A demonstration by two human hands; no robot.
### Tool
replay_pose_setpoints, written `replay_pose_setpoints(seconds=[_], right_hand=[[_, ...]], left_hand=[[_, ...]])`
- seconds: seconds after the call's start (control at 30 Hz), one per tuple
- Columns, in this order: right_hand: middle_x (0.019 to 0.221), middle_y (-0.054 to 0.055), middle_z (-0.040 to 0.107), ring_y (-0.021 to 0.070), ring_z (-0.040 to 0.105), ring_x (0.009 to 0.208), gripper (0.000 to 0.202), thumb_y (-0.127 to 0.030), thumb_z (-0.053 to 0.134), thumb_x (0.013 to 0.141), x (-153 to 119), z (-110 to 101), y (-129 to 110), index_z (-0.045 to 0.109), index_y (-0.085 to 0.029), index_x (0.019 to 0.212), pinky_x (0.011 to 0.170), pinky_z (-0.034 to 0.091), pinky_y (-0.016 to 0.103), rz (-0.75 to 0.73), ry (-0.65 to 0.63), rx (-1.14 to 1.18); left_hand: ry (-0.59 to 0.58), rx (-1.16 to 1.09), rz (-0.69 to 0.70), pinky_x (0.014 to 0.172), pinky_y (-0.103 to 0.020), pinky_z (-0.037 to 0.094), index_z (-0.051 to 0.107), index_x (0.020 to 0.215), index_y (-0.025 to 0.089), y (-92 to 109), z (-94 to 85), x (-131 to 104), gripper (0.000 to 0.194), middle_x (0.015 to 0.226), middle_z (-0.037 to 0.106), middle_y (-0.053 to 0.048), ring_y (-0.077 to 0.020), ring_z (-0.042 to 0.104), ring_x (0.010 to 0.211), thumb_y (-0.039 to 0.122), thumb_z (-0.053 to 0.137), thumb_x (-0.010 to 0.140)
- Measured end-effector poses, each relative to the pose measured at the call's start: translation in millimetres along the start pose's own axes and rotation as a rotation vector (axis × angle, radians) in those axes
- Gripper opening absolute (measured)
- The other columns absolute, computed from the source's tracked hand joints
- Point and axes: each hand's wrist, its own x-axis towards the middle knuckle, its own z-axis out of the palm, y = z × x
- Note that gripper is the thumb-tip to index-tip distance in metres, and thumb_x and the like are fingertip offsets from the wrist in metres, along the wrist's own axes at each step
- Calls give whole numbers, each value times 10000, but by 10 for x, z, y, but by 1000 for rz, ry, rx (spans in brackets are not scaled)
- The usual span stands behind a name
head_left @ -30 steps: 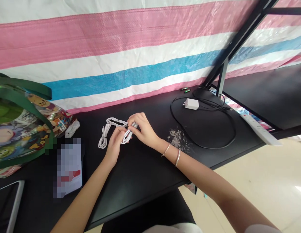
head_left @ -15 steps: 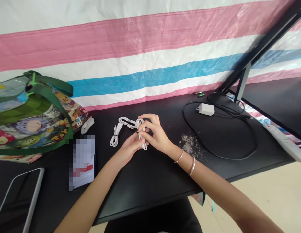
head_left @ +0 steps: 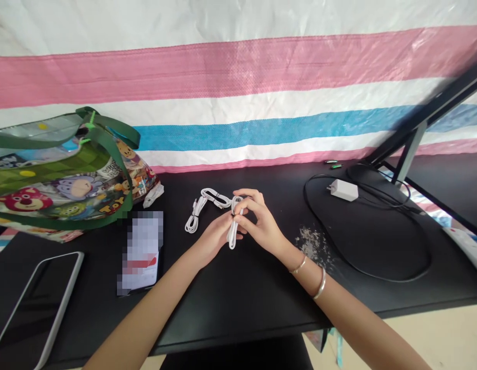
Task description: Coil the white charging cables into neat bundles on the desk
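Observation:
A white charging cable, folded into a narrow looped bundle, is held upright between both hands over the black table. My left hand supports it from the left and behind, its fingertips showing past the cable. With thumb and fingers, my right hand pinches the bundle's upper part near its middle. A dark tie seems to sit under those fingers, mostly hidden. Just left of the hands lie two more white cable bundles, one standing lengthwise and one slanting, each with a dark tie.
On the left are a cartoon-print clear bag, a lit phone and a larger dark-screened device. To the right, a white charger, a black cord and grey crumbs lie on the table.
The view has shifted, so everything sits further right. The cable bundle in my hands has turned more upright, and my left thumb no longer lies across its front.

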Motion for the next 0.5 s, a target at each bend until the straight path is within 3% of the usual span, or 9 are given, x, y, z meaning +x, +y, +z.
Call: replay_pose_setpoints(seconds=[0.2, 0.33, 0.5], right_hand=[[1123, 62, 587, 267, 497, 1079, 110, -315, 574, 841, -11, 33, -4, 590, -240, 762, 951, 351, 468, 21, 49, -71], [1090, 67, 591, 265, 505, 1082, 117, -333, 562, 848, -23, 78, 30, 588, -241, 780, 955, 349, 461, 69, 79, -50], [1034, 65, 596, 260, 514, 1070, 112, -339, 574, 836, -44, 135, 118, 581, -246, 775, 946, 359, 449, 155, 109, 15]], left_hand=[[57, 27, 61, 826, -315, 476, 624, 1036, 191, 77, 26, -26, 548, 1013, 647, -62, -224, 597, 993, 602, 649, 674], [204, 132, 185, 876, -328, 455, 615, 1034, 191, 79, 53, -33, 443, 1078, 651, -65, -238, 575, 1072, 504, 638, 721], [364, 308, 328, 817, -322, 475, 628, 960, 196, -13, 23, 2, 243, 1034, 678, -59, -221, 613, 980, 309, 618, 745]])
